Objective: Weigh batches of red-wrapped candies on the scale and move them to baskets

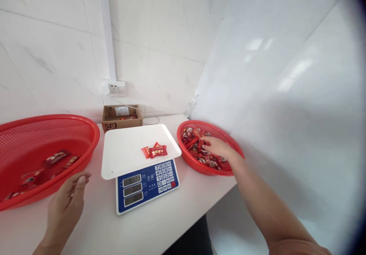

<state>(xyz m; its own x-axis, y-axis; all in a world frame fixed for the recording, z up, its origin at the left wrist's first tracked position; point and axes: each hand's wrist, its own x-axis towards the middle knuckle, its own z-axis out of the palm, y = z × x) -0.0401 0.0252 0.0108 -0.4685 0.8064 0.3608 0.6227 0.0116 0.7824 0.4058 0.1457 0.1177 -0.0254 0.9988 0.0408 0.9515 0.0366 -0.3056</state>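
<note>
My right hand [215, 146] reaches over the right red basket [190, 164]. Its fingers are apart at a heap of wrapped candies [203, 159] in red and brown; no candy shows clearly gripped. Beside the rim of the large left red basket [95, 137] hovers my left hand [67, 201], fingers loosely curled, thumb against them, nothing visible inside. Between the baskets stands a digital scale [147, 182] with a blue keypad panel and lit readouts. A few red-wrapped candies [156, 150] lie together on the right part of its white pan [126, 148].
Several packets [55, 157] lie in the left basket. Behind the scale is a small cardboard box [121, 123] with red packets inside. A wall socket [116, 89] and a thin cable are at the back. The white table [143, 228] meets walls behind and right.
</note>
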